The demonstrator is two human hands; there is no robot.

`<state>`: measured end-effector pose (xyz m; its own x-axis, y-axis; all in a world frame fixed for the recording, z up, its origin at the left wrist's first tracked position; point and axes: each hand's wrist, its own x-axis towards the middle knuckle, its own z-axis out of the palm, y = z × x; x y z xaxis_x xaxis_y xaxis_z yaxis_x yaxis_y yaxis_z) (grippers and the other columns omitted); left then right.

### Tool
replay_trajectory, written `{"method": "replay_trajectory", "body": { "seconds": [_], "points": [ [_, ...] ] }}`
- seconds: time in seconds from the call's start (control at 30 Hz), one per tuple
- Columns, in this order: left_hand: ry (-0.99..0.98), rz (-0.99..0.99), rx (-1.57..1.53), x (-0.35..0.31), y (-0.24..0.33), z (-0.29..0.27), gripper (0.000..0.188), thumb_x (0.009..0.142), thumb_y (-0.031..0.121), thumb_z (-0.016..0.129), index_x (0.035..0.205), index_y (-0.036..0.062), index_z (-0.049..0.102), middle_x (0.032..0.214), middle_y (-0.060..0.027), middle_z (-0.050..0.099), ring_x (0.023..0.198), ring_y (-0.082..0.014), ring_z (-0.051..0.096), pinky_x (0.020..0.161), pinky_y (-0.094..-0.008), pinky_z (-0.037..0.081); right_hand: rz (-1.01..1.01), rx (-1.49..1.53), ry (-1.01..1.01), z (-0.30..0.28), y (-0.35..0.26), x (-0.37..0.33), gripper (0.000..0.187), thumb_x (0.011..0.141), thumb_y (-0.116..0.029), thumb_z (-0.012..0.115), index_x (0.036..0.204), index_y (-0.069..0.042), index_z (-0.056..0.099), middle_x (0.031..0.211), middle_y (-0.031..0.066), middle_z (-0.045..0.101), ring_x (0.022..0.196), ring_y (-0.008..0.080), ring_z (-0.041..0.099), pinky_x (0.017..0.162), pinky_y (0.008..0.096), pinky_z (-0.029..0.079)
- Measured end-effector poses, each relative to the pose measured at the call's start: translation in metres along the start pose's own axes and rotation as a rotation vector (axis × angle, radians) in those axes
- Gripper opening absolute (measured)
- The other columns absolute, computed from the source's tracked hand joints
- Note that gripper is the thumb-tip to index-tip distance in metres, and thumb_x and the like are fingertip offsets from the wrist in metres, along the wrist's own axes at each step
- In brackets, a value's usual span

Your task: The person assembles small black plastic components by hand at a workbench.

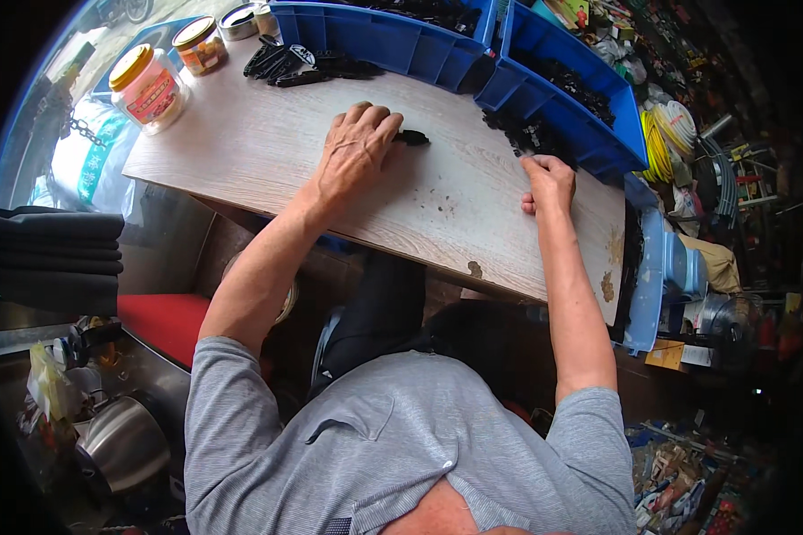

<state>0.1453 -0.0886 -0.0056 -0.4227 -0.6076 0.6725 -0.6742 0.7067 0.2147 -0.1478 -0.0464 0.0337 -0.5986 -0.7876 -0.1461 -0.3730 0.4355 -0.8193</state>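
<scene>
My left hand (359, 141) rests on the wooden tabletop with its fingers curled round a small black elongated piece (412, 137), whose end sticks out to the right. What lies under the palm is hidden. Farther right, the thumb and forefinger of my right hand (551, 183) are pinched together at the edge of a pile of small black parts (528, 134). Whatever that pinch holds is too small to make out. Beyond my left hand lies a heap of similar black pieces (308, 66), one with a whitish mark.
Two blue bins, one at the back (375, 40) and one at the right (567, 98), hold black parts. A pink-labelled jar (152, 94) and a smaller jar (200, 49) stand at the far left. The table's near edge (401, 252) runs before my body.
</scene>
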Motion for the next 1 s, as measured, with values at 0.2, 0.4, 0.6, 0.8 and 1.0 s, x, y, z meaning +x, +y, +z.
{"method": "replay_trajectory", "body": {
  "seconds": [0.2,0.4,0.6,0.8,1.0],
  "points": [
    [0.116,-0.197,-0.379,-0.016,0.056,-0.002,0.02,0.083,0.009,0.07,0.103,0.0041,0.066,0.091,-0.0115,0.068,0.085,-0.029,0.064,0.076,-0.0383,0.053,-0.082,-0.161,0.016,0.008,-0.008,0.004,0.026,0.082,-0.024,0.074,0.098,-0.003,0.073,0.068,0.0097,0.067,0.044,0.0174,0.06,0.039,0.031,0.051],
    [-0.009,-0.672,-0.974,-0.015,0.105,0.019,0.027,0.092,0.016,0.067,0.11,-0.0036,0.067,0.088,-0.0102,0.072,0.075,-0.0128,0.067,0.066,-0.0258,0.054,-0.08,-0.117,-0.031,0.001,0.007,0.009,0.023,0.083,-0.022,0.073,0.095,-0.003,0.071,0.065,0.0065,0.063,0.043,0.0146,0.056,0.038,0.0284,0.047],
    [-0.051,-0.848,-0.984,0.024,0.104,0.062,0.046,0.084,0.036,0.068,0.105,-0.005,0.069,0.085,-0.0222,0.071,0.078,-0.0244,0.071,0.072,-0.0335,0.055,-0.047,0.161,-0.343,-0.011,0.011,-0.036,0.017,0.086,-0.017,0.069,0.094,-0.002,0.065,0.059,0.0053,0.059,0.042,0.0131,0.055,0.037,0.0275,0.046],
    [-0.31,-0.869,-1.259,0.033,0.105,0.059,0.027,0.087,0.021,0.064,0.096,-0.004,0.069,0.072,-0.0122,0.069,0.059,-0.016,0.065,0.055,-0.0291,0.053,-0.101,0.291,-0.508,-0.014,0.021,-0.056,0.021,0.087,-0.015,0.072,0.099,-0.002,0.061,0.061,0.0047,0.061,0.042,0.013,0.055,0.038,0.0266,0.045],
    [-0.226,-0.991,-1.612,0.015,0.114,0.035,0.013,0.089,0.008,0.063,0.089,-0.005,0.063,0.075,-0.0095,0.065,0.061,-0.0145,0.062,0.055,-0.0264,0.053,-0.154,0.485,-0.496,-0.009,0.029,-0.069,0.026,0.085,-0.013,0.075,0.104,-0.002,0.06,0.062,0.0036,0.061,0.046,0.0127,0.056,0.044,0.0265,0.047]
  ]
}}
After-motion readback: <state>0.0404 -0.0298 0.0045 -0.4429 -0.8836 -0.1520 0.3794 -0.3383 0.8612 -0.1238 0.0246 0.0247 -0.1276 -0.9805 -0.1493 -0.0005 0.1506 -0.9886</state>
